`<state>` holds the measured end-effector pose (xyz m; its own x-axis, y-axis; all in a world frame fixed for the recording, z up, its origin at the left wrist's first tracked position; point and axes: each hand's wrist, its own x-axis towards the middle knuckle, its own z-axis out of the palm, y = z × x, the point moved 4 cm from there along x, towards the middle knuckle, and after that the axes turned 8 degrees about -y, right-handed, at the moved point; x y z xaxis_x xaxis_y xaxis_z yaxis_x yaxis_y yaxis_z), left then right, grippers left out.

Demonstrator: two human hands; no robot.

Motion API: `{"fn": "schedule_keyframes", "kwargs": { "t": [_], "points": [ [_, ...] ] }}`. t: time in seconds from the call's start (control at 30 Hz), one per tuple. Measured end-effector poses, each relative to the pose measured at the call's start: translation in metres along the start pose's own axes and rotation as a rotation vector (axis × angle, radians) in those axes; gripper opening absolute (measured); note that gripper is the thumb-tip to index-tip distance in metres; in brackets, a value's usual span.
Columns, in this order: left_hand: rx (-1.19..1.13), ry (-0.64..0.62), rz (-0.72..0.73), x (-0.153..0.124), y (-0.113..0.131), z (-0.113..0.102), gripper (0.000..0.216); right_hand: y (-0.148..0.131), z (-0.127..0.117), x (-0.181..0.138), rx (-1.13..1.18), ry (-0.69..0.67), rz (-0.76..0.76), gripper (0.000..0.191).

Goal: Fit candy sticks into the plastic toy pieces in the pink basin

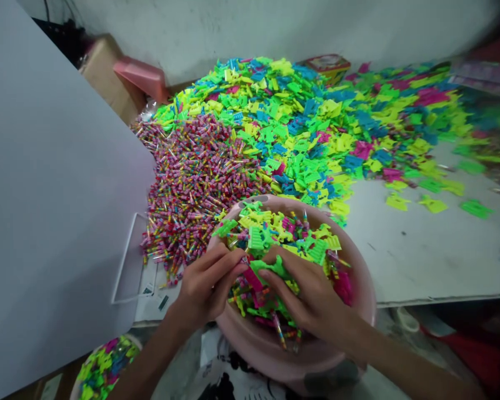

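Note:
Over a round pink plastic tub, both my hands meet at the fingertips. My left hand is closed in a pinch on a small pink-labelled tube, mostly covered by the fingers. Between the thumb and fingers of my right hand is a bright green plastic toy piece, touching or nearly touching the tube. A magenta plastic piece shows just below the fingertips; whether it is held, I cannot tell. Inside the tub lie mixed green, yellow and magenta toy pieces and more tubes.
Behind the tub, a heap of small tubes adjoins a large pile of coloured toy pieces on the white table. A pale board stands on the left. Below it is a container of toy pieces. A red bin leans at the back.

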<state>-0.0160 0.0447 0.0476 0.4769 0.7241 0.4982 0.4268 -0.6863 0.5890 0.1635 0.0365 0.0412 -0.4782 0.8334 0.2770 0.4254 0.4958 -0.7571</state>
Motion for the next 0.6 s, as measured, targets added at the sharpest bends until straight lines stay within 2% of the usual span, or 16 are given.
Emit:
{"fn": "schedule_keyframes", "kwargs": {
  "t": [0.07,0.1,0.13,0.23,0.3,0.47,0.53,0.6],
  "points": [
    [0.001,0.002,0.000,-0.003,0.001,0.001,0.022,-0.002,0.001,-0.001,-0.063,-0.016,-0.114,0.010],
    [0.003,0.002,0.000,-0.004,0.001,0.001,0.023,-0.001,0.001,-0.001,-0.053,-0.026,-0.124,0.010],
    [0.005,0.002,0.001,-0.005,0.000,0.002,0.023,0.001,0.001,0.001,-0.007,-0.036,-0.085,0.009],
    [-0.002,-0.010,-0.014,-0.007,-0.003,0.004,0.022,0.010,0.005,0.006,0.264,-0.088,0.174,0.012],
    [-0.022,-0.018,-0.036,-0.008,-0.006,0.005,0.020,0.011,0.009,0.007,0.352,-0.105,0.249,0.016],
    [-0.013,-0.012,-0.044,-0.013,-0.009,0.006,0.019,0.007,0.013,0.007,0.110,-0.086,0.041,0.011],
    [-0.015,-0.025,-0.035,-0.015,-0.009,0.006,0.020,0.009,0.013,0.008,0.159,-0.113,0.044,0.013],
    [-0.045,-0.039,-0.036,-0.016,-0.011,0.007,0.020,0.011,0.013,0.009,0.281,-0.144,0.108,0.015]
  ]
}}
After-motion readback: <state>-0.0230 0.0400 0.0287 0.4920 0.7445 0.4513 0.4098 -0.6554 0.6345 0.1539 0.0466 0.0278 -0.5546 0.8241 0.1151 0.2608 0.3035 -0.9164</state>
